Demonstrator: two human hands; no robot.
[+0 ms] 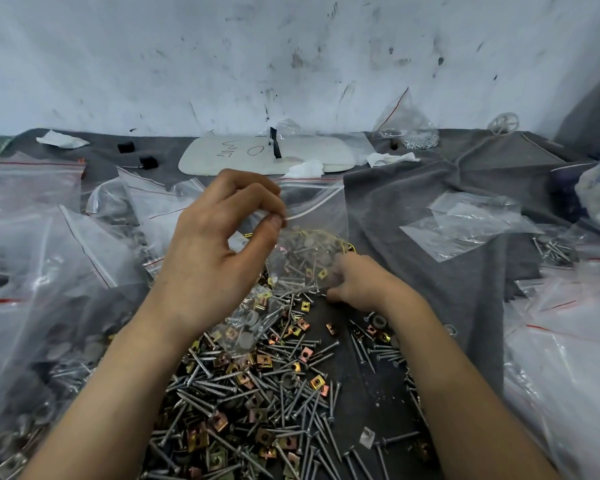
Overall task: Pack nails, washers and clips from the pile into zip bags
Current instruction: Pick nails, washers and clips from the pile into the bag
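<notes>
The left hand (215, 244) pinches the upper edge of a zip bag (312, 209) between the thumb and the curled fingers, at the left end of the red-lined zip strip. The right hand (359, 284) holds the lower part of the same bag, its fingers curled against the plastic from below. The bag hangs just above the far end of the pile (274, 393) of nails, washers and yellow clips, and it already has a mixed load (305, 258) of these parts in its bottom. The filling seems done, and the step in hand is probably the closing of the bag. The mouth looks partly open on the right side. The next move calls for sliding the pinch along the strip to the right corner, with the load kept low so nothing catches in the seal. Other filled bags (49, 271) lie at the left on the grey cloth (430, 237).
</notes>
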